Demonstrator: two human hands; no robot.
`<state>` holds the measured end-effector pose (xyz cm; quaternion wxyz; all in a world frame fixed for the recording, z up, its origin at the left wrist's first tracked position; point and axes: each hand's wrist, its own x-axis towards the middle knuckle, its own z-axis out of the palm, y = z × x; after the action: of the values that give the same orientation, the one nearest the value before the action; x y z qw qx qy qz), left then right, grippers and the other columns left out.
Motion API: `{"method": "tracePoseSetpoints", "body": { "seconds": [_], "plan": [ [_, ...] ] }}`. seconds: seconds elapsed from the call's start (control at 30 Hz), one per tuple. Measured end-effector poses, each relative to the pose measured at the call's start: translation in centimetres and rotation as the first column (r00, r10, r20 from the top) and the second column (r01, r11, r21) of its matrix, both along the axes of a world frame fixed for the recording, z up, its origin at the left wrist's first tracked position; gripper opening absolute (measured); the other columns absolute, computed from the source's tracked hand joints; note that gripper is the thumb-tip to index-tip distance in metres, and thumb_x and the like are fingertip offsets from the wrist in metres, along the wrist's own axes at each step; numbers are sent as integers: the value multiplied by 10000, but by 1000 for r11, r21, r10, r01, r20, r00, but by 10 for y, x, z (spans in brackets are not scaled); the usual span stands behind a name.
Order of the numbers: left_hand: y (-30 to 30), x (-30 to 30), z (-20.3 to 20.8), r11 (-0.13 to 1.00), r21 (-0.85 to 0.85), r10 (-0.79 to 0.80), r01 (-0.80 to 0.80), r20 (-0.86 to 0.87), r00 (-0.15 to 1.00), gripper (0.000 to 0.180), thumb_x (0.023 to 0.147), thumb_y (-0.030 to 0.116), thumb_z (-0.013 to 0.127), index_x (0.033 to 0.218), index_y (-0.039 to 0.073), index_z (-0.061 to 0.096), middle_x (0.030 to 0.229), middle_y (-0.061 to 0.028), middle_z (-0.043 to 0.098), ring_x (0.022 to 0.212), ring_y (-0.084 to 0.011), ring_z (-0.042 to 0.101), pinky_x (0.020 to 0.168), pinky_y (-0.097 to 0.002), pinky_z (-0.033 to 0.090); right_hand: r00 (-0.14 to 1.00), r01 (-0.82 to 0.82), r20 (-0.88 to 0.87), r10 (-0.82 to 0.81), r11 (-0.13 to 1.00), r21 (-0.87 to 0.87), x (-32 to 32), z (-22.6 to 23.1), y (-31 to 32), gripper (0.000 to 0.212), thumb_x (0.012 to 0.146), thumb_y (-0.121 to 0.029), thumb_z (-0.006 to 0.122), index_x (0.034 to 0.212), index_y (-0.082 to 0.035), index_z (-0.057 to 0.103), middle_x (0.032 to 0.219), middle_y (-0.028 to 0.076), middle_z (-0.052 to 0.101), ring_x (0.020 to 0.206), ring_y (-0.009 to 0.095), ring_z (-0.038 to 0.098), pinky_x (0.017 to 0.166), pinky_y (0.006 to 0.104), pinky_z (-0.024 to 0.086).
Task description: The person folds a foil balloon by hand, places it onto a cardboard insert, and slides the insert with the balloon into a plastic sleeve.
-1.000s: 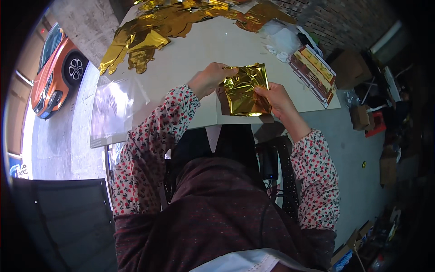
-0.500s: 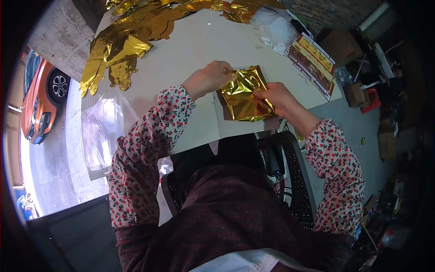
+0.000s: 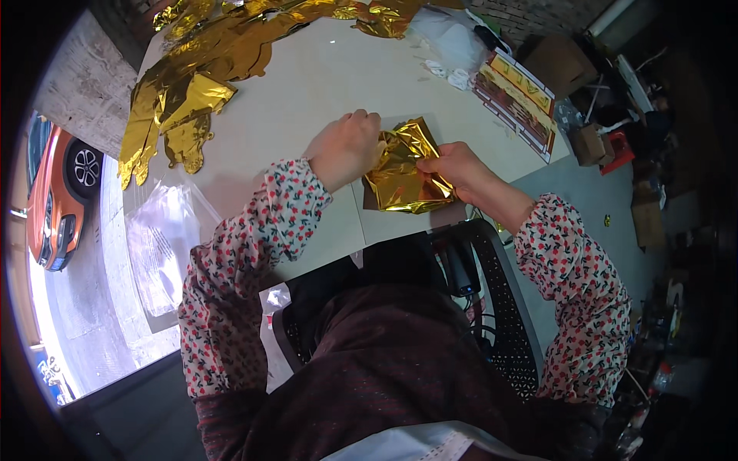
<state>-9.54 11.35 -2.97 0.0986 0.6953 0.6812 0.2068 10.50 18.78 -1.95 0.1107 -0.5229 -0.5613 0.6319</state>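
A crinkled, folded piece of shiny gold foil [image 3: 401, 175] lies in front of me at the near part of the table, over a brown card [image 3: 370, 201] whose edge shows at its left. My left hand [image 3: 347, 150] is closed at the foil's upper left edge; its fingertips are partly hidden behind the hand. With the thumb on top, my right hand [image 3: 458, 170] grips the right side of the foil, fingers underneath. Both forearms wear floral sleeves.
Gold foil sheets [image 3: 184, 100] spread over the table's [image 3: 307, 84] far left. A clear plastic bag [image 3: 157, 242] hangs at the left edge. A printed card sheet [image 3: 516, 104] and white plastic bag [image 3: 446, 37] lie far right. Boxes [image 3: 592, 146] stand on the floor beyond; an orange car [image 3: 58, 200] is outside.
My left hand has rolled over at the foil's upper left edge, its back now more toward me. The foil's top edge stands more creased and raised. My right hand keeps its grip.
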Motion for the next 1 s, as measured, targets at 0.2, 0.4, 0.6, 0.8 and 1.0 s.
{"method": "tracePoseSetpoints", "body": {
  "seconds": [0.2,0.4,0.6,0.8,1.0],
  "plan": [
    [-9,0,-8,920,337,-195,198,-44,980,385,864,244,675,1131,-3,549,1169,-143,579,1126,-309,567,944,-407,467,1000,20,8,-20,1000,11,-3,1,0,123,855,-23,682,895,81,630,836,138,660,694,208,650,603,345,534],
    [-18,7,-20,924,243,-292,294,-43,955,667,916,449,606,1348,-31,439,1382,-212,474,1323,-343,428,1108,-408,351,999,29,17,-29,999,33,-4,3,-2,142,886,-39,668,936,86,624,827,144,671,667,212,679,571,338,591],
    [-19,6,-27,928,182,-299,326,-160,941,786,936,620,467,1490,79,326,1490,-227,359,1402,-362,331,1161,-434,270,999,24,-22,-25,997,-73,-3,6,-2,147,900,-50,659,963,77,622,857,139,673,640,197,672,502,348,583],
    [-21,7,-24,933,105,-303,344,-282,910,692,943,613,457,1507,230,340,1529,-205,307,1426,-354,295,1171,-455,241,999,-21,-42,20,999,-32,-2,4,-3,182,903,-41,651,1023,88,607,930,149,670,763,203,691,654,325,601],
    [-21,9,-23,940,57,-309,335,-268,913,673,942,615,463,1506,267,350,1558,-176,270,1452,-345,243,1184,-462,219,1000,-8,-9,8,998,-57,-3,5,-1,278,899,-40,649,1115,115,568,1003,173,666,848,222,695,725,326,589]
  ]
}}
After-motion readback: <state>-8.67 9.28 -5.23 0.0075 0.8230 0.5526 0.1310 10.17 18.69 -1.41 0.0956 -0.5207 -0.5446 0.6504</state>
